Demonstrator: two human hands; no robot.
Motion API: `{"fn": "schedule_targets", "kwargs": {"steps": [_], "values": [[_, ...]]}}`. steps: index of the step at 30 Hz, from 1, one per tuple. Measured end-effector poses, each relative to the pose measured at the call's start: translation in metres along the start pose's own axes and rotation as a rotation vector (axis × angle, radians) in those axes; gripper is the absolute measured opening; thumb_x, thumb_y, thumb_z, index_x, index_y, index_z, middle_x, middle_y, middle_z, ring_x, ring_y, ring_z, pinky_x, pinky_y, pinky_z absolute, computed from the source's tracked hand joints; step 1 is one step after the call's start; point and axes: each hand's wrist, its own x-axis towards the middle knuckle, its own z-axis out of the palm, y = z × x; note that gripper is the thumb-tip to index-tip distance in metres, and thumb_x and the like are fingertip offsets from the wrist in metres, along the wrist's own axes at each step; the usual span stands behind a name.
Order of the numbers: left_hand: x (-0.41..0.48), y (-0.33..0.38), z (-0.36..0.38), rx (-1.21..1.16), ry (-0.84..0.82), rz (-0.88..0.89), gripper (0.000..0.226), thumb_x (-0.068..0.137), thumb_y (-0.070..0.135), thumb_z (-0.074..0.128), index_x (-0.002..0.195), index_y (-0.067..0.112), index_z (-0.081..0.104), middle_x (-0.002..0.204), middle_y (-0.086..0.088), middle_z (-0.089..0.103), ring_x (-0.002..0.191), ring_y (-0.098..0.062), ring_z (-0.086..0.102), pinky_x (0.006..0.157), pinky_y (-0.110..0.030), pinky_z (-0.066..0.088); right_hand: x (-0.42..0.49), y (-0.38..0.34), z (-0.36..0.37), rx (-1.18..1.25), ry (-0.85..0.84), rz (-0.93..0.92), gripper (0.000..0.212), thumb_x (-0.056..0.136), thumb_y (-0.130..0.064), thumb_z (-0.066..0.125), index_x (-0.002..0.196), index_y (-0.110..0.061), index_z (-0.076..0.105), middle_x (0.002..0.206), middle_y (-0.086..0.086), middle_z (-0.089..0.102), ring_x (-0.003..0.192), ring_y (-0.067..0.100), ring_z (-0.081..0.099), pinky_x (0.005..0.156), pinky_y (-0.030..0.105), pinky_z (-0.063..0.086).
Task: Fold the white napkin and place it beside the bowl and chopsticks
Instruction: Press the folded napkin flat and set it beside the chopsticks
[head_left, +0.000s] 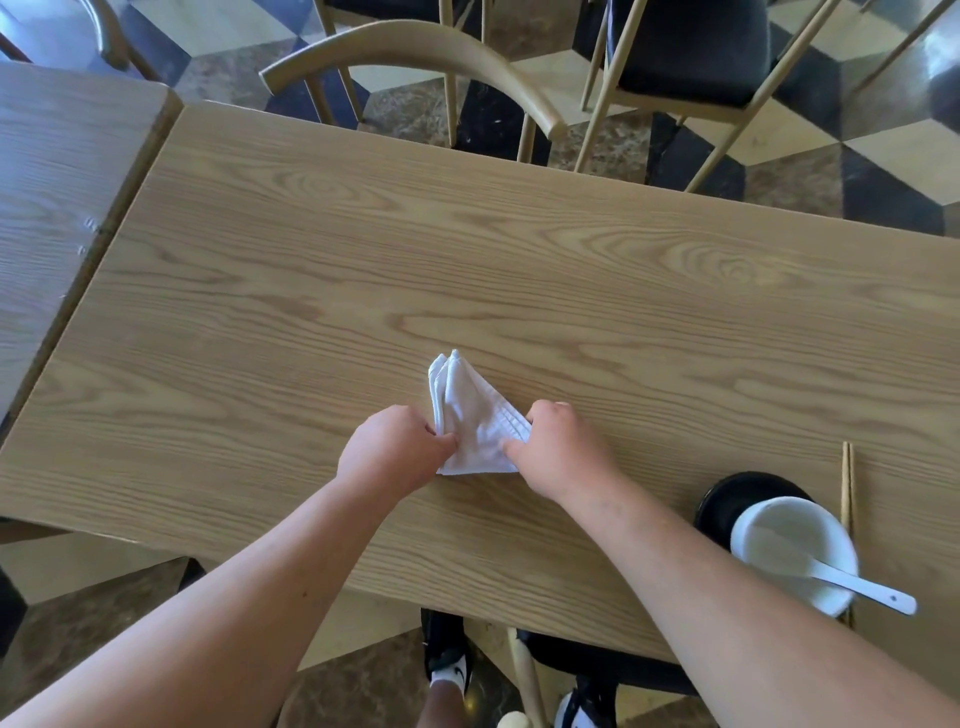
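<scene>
Head view: both hands (left hand (396, 448), right hand (558, 448)) pinch triangular cloth napkin (470, 415).

Wooden table (519, 270) spans centre; second table (57, 171) at nine o'clock; chairs (415, 57) at twelve; white spoon (862, 590) at four.

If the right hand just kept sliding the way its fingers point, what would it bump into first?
The right hand points left across the white napkin, so it would probably meet the left hand gripping the other side.
</scene>
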Motion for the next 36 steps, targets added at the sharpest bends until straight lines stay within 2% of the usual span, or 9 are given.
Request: {"fn": "schedule_targets", "kwargs": {"steps": [5,9,14,17,20,25,28,32,36], "values": [[-0.012,0.004,0.007,0.053,-0.097,-0.010,0.043,0.084,0.048,0.053,0.068,0.015,0.075,0.054,0.000,0.073,0.045,-0.016,0.065,0.053,-0.028,0.054,-0.004,0.013,0.000,0.186,0.037,-0.063,0.024,0.089,-0.032,0.069,0.105,-0.022,0.054,0.115,0.000,0.056,0.096,0.024,0.058,0.077,0.033,0.045],[-0.023,0.006,0.013,0.195,0.025,0.032,0.044,0.086,0.053,0.051,0.067,0.016,0.065,0.061,0.002,0.069,0.059,-0.020,0.066,0.050,-0.028,0.043,-0.005,0.024,0.000,0.369,0.019,-0.040,0.032,0.084,-0.017,0.068,0.112,-0.027,0.056,0.112,-0.002,0.057,0.091,0.019,0.057,0.069,0.027,0.041],[-0.032,0.004,0.037,0.332,0.588,0.729,0.031,0.075,0.038,0.076,0.090,0.014,0.062,0.093,-0.006,0.064,0.089,-0.034,0.063,0.074,-0.044,0.051,-0.012,0.027,0.004,0.114,0.290,-0.311,0.038,0.084,-0.006,0.065,0.120,-0.016,0.061,0.117,0.008,0.060,0.106,0.031,0.058,0.090,0.039,0.049],[-0.028,0.006,0.055,0.384,0.558,0.911,0.048,0.084,0.033,0.073,0.126,0.011,0.067,0.140,-0.012,0.064,0.131,-0.034,0.058,0.107,-0.055,0.047,-0.020,0.030,0.020,-0.050,0.479,-0.476,0.051,0.087,-0.011,0.063,0.138,-0.008,0.057,0.138,0.016,0.058,0.130,0.039,0.051,0.109,0.050,0.046],[-0.020,0.000,0.064,0.464,0.464,0.885,0.066,0.097,0.042,0.054,0.154,0.010,0.046,0.161,-0.009,0.046,0.152,-0.031,0.036,0.120,-0.059,0.034,-0.029,0.028,0.040,-0.204,0.369,-0.555,0.063,0.097,-0.020,0.048,0.156,-0.004,0.036,0.162,0.018,0.038,0.152,0.039,0.029,0.123,0.051,0.028],[-0.008,-0.019,0.066,0.490,0.281,0.796,0.076,0.093,0.051,0.046,0.161,0.021,0.030,0.169,-0.004,0.032,0.155,-0.024,0.028,0.120,-0.058,0.034,-0.022,0.033,0.052,-0.372,0.153,-0.516,0.068,0.109,-0.039,0.028,0.162,-0.006,0.003,0.171,0.016,0.001,0.158,0.033,-0.003,0.128,0.047,0.004],[-0.006,-0.023,0.062,0.475,0.258,0.706,0.082,0.097,0.069,0.034,0.164,0.026,0.015,0.174,0.002,0.008,0.160,-0.017,0.005,0.127,-0.055,0.017,-0.017,0.042,0.042,-0.432,0.083,-0.481,0.073,0.108,-0.052,0.014,0.161,-0.009,-0.012,0.168,0.010,-0.021,0.156,0.028,-0.020,0.127,0.045,-0.010],[-0.009,-0.025,0.051,0.459,0.212,0.572,0.085,0.096,0.076,0.008,0.163,0.026,-0.006,0.171,0.009,-0.018,0.156,-0.008,-0.022,0.127,-0.055,-0.007,-0.012,0.055,0.035,-0.463,0.078,-0.417,0.075,0.105,-0.059,0.005,0.161,-0.012,-0.013,0.168,0.008,-0.024,0.155,0.027,-0.022,0.127,0.049,-0.005],[-0.005,-0.023,0.043,0.330,0.280,0.548,0.074,0.100,0.060,0.018,0.162,0.021,0.029,0.174,0.002,0.017,0.160,-0.015,0.008,0.127,-0.055,0.013,-0.009,0.052,0.032,-0.345,0.141,-0.369,0.067,0.108,-0.050,0.014,0.164,-0.013,0.012,0.172,0.009,0.000,0.159,0.030,0.000,0.127,0.052,0.009]]}}
